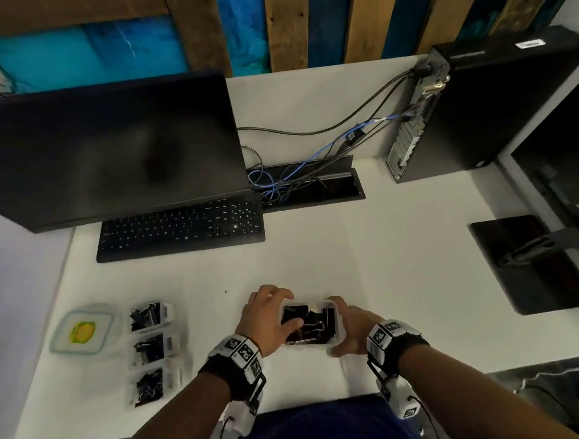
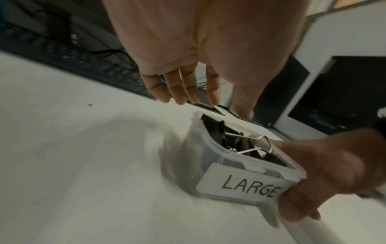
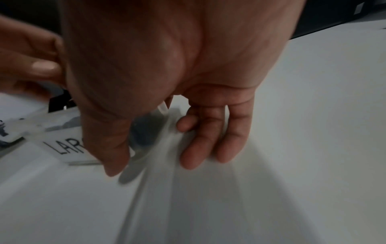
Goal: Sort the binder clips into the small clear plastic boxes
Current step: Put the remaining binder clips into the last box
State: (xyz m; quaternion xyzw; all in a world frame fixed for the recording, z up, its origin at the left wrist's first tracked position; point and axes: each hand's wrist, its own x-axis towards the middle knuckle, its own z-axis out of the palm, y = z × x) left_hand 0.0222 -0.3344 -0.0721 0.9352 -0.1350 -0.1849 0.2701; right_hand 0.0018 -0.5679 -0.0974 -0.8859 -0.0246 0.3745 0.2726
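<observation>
Fingers (image 2: 177,89) of left hand (image 1: 271,318) are hovering straight over the LARGE box (image 1: 336,325) at lower centre; right hand (image 1: 352,331) is gripping it. Clips (image 1: 305,324) are inside; next likely lidding.

Both forearms are bare. Each wrist wears a black band (image 1: 231,371) carrying white blocks (image 1: 244,351) printed with black square codes, thin black cables (image 1: 222,436) trailing off. Blue clothing (image 1: 316,430) covers the lap.

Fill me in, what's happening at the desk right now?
A person holds an open clear box labelled LARGE, full of black binder clips. The right hand grips its near right corner; the left hand reaches over the top, fingers straight. Three more filled small boxes and a lid sit to the left.
</observation>
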